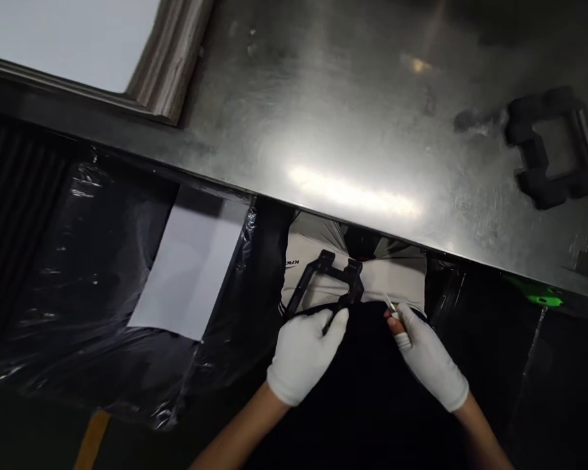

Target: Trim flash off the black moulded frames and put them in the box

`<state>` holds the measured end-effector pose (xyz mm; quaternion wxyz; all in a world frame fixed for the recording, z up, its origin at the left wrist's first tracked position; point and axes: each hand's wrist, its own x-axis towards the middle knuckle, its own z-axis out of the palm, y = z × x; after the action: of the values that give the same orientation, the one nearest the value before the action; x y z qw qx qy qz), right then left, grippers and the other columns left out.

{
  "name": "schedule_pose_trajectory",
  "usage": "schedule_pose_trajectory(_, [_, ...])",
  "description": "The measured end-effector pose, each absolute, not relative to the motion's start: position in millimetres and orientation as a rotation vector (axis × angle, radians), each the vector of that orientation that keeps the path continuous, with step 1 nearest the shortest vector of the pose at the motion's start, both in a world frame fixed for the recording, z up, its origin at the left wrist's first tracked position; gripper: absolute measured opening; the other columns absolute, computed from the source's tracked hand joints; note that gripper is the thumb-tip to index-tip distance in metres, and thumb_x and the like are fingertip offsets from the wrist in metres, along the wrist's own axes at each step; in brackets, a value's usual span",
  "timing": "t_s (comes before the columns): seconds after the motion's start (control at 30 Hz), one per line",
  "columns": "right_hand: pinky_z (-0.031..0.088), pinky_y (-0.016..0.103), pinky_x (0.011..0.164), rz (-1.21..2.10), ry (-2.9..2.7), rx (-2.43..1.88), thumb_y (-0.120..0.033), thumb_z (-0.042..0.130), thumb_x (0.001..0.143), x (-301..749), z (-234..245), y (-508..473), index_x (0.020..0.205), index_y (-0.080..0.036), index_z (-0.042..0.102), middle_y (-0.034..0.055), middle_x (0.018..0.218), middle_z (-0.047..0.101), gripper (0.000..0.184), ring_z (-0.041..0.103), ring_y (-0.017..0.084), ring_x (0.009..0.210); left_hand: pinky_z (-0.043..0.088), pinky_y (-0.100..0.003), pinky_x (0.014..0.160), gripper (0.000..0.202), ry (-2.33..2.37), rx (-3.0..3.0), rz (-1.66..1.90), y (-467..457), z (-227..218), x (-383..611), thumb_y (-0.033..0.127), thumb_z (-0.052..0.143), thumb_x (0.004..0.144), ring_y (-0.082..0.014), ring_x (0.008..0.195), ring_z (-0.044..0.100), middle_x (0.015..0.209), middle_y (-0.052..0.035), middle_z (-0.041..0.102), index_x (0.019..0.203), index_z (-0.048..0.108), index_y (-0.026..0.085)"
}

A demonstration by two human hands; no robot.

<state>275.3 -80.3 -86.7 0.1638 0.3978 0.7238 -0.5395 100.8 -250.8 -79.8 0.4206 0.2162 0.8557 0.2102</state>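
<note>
Steel tabletop (353,117) fills the far half of my view, with my hands working below its near edge. Nearest me, my left hand (306,356) in a white glove pinches a black plastic frame (326,281) lying on dark cloth (367,378) over white fabric (402,277). My right hand (428,356) is closed on a small thin metal tool (391,305), just beside the frame. Black plastic wrap (93,281) sits left. Farther off, another black frame (551,147) rests on the steel.
</note>
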Motion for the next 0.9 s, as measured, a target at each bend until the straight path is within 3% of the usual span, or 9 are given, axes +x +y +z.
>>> schedule_pose_trajectory(0.07, [0.056,0.033,0.073,-1.641,1.861,1.188,-0.072,0.044,0.11,288.0,-71.6,-57.5,0.121,-0.023,0.063,0.0044,0.094,0.071,0.054,0.067,0.019,0.074,0.033,-0.031,0.056,0.07,1.824,0.344,0.837,-264.4,-62.9,81.5,0.074,0.044,0.103,-0.0142,0.051,0.044,0.053,-0.001,0.049,0.056,0.043,0.022])
schedule_pose_trajectory(0.13, [0.054,0.031,0.066,-1.718,1.689,1.108,-0.073,0.041,0.111,297.7,-47.1,-31.4,0.129,-0.024,0.062,0.001,0.085,0.066,0.057,0.061,0.017,0.065,0.031,-0.029,0.047,0.073,1.504,0.234,1.064,-273.0,-43.6,58.9,0.079,0.048,0.101,-0.0127,0.044,0.044,0.056,-0.002,0.055,0.059,0.055,0.02])
schedule_pose_trajectory(0.23, [0.058,0.037,0.088,-1.599,1.948,1.034,-0.068,0.037,0.114,288.1,-9.2,7.8,0.135,-0.027,0.063,0.0054,0.103,0.07,0.053,0.069,0.023,0.095,0.041,-0.03,0.047,0.066,1.145,0.337,1.361,-254.5,-18.8,21.3,0.071,0.053,0.104,-0.0131,0.035,0.047,0.051,-0.0016,0.059,0.069,0.069,0.018])
schedule_pose_trajectory(0.3, [0.056,0.041,0.097,-1.241,2.356,1.166,-0.059,0.041,0.114,259.3,2.1,31.8,0.128,-0.026,0.065,0.0093,0.119,0.069,0.044,0.067,0.028,0.111,0.053,-0.032,0.063,0.058,1.037,0.442,1.538,-217.2,-8.8,-3.0,0.059,0.051,0.109,-0.0126,0.035,0.047,0.041,0.0022,0.052,0.076,0.074,0.018])
schedule_pose_trajectory(0.37, [0.054,0.038,0.084,-0.684,2.646,1.376,-0.044,0.042,0.114,218.8,-1.4,53.5,0.122,-0.022,0.067,0.0118,0.119,0.067,0.034,0.067,0.027,0.098,0.054,-0.03,0.066,0.053,1.021,0.433,1.614,-169.8,-5.2,-23.4,0.05,0.048,0.113,-0.0109,0.035,0.044,0.038,0.0047,0.046,0.082,0.076,0.017])
schedule_pose_trajectory(0.5, [0.046,0.033,0.068,-0.038,2.592,1.353,-0.025,0.037,0.115,156.3,-21.9,77.3,0.158,-0.02,0.055,0.0153,0.122,0.068,0.047,0.069,0.024,0.087,0.049,-0.025,0.054,0.058,1.064,0.333,1.578,-100.1,-13.0,-48.2,0.043,0.038,0.116,-0.0102,0.031,0.037,0.036,0.0058,0.039,0.073,0.067,0.017])
schedule_pose_trajectory(0.6, [0.044,0.031,0.059,-0.064,2.559,1.038,-0.017,0.034,0.115,151.6,-24.7,66.8,0.169,-0.012,0.043,0.0199,0.128,0.067,0.055,0.071,0.024,0.084,0.047,-0.024,0.051,0.058,1.052,0.303,1.562,-91.2,-23.2,-57.5,0.046,0.039,0.115,-0.009,0.029,0.031,0.036,0.0079,0.034,0.071,0.063,0.018])
schedule_pose_trajectory(0.73, [0.044,0.029,0.053,-0.337,2.702,0.817,-0.012,0.036,0.114,153.4,-18.8,42.6,0.166,-0.014,0.047,0.0124,0.119,0.071,0.054,0.066,0.016,0.069,0.047,-0.025,0.052,0.055,1.02,0.326,1.55,-101.2,-29.9,-63.6,0.049,0.047,0.112,-0.0088,0.028,0.031,0.035,0.0088,0.031,0.071,0.065,0.018])
schedule_pose_trajectory(0.9, [0.048,0.032,0.056,-0.528,2.789,0.556,-0.033,0.039,0.119,117.5,-21.8,30.5,0.151,-0.019,0.064,0.008,0.113,0.074,0.042,0.068,0.019,0.072,0.046,-0.026,0.054,0.056,1.042,0.315,1.519,-99.5,-25.2,-61.0,0.048,0.046,0.112,-0.0092,0.028,0.034,0.034,0.0072,0.033,0.07,0.066,0.018])
